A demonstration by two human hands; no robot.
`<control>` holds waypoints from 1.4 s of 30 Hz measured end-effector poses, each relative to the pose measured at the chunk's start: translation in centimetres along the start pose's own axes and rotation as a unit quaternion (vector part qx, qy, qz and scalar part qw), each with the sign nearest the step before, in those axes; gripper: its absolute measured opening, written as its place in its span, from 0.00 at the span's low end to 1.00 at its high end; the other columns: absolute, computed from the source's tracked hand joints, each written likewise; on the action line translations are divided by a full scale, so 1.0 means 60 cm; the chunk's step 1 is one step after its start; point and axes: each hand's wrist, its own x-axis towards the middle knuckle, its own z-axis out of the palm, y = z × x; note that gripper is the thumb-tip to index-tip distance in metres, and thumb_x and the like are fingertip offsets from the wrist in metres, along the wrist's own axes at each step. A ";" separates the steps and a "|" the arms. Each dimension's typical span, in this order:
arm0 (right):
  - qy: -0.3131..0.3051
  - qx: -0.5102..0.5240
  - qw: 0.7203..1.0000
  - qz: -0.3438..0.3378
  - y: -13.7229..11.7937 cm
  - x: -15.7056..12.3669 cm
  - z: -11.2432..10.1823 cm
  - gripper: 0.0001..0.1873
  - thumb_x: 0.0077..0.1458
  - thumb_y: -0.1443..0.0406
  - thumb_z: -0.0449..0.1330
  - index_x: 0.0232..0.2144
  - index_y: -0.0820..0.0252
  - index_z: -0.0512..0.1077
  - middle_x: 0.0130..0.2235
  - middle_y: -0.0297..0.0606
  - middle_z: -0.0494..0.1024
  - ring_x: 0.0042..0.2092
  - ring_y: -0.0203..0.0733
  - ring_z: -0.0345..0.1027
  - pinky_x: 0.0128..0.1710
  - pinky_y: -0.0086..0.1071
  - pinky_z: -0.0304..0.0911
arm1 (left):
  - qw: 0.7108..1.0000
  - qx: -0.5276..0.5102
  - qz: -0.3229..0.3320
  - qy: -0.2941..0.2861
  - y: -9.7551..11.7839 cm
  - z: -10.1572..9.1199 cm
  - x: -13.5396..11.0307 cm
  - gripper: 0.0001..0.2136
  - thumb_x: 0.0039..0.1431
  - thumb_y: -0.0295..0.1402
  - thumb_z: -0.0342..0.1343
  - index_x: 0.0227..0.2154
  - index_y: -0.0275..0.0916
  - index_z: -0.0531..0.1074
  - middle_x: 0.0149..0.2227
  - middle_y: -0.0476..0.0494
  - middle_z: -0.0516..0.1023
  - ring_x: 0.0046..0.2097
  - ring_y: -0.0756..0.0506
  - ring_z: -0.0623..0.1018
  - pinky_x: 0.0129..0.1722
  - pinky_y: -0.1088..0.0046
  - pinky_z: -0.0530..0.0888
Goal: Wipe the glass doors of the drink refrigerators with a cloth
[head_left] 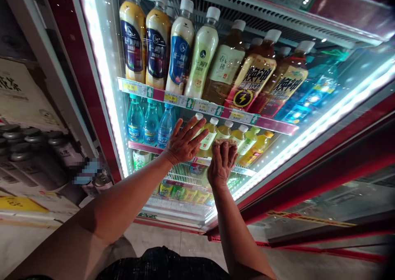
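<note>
My left hand (pixel 184 142) lies flat with fingers spread against the glass door (pixel 308 119) of a lit drinks fridge, over the row of small yellow bottles (pixel 243 142). Beside it, my right hand (pixel 221 162) is closed on a brownish cloth (pixel 224 142), pressing it to the same glass. Behind the glass, tall bottles (pixel 197 45) stand on the upper shelf and blue water bottles (pixel 150 123) on the shelf below.
The fridge has a red frame (pixel 92 107) with bright light strips. Left of it stand stacked dark-capped containers (pixel 37 152) and a cardboard box (pixel 21 94). A second red-framed glass door (pixel 339 197) lies at the right. Tiled floor shows below.
</note>
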 end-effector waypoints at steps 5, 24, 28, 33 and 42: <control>0.073 -0.020 0.996 0.049 0.004 0.031 0.010 0.40 0.65 0.73 0.47 0.75 0.50 0.43 0.76 0.46 0.48 0.77 0.56 0.31 0.71 0.67 0.42 | 0.999 -0.011 0.021 -0.030 -0.010 -0.011 -0.021 0.26 0.67 0.33 0.49 0.67 0.42 0.64 0.72 0.46 0.60 0.76 0.47 0.44 0.76 0.57 0.36; -0.068 -0.011 0.997 -0.047 -0.115 0.019 0.046 0.39 0.62 0.74 0.50 0.73 0.49 0.54 0.73 0.41 0.58 0.77 0.49 0.29 0.73 0.59 0.39 | 0.994 -0.013 -0.030 -0.105 -0.093 -0.066 -0.186 0.30 0.66 0.36 0.55 0.70 0.54 0.59 0.66 0.51 0.70 0.76 0.45 0.50 0.73 0.50 0.28; -0.097 -0.024 0.992 -0.080 -0.115 0.014 0.038 0.38 0.60 0.75 0.51 0.70 0.45 0.61 0.69 0.37 0.66 0.77 0.49 0.36 0.73 0.62 0.29 | 0.994 0.005 -0.042 -0.096 -0.102 -0.074 -0.209 0.26 0.67 0.37 0.55 0.67 0.54 0.64 0.65 0.50 0.72 0.75 0.44 0.52 0.73 0.48 0.26; -0.040 -0.029 0.999 -0.003 -0.130 0.053 0.053 0.33 0.63 0.73 0.49 0.69 0.53 0.63 0.70 0.45 0.64 0.77 0.51 0.30 0.72 0.65 0.33 | 0.994 -0.001 -0.061 -0.094 -0.098 -0.083 -0.211 0.25 0.65 0.33 0.55 0.65 0.53 0.67 0.64 0.50 0.73 0.74 0.43 0.55 0.72 0.45 0.26; -0.093 -0.010 0.990 -0.108 -0.157 0.028 0.060 0.32 0.65 0.72 0.50 0.68 0.46 0.63 0.67 0.36 0.71 0.77 0.44 0.34 0.75 0.56 0.27 | 0.989 -0.001 -0.112 -0.101 -0.123 -0.121 -0.233 0.29 0.65 0.32 0.56 0.69 0.54 0.61 0.67 0.47 0.69 0.76 0.41 0.48 0.72 0.43 0.30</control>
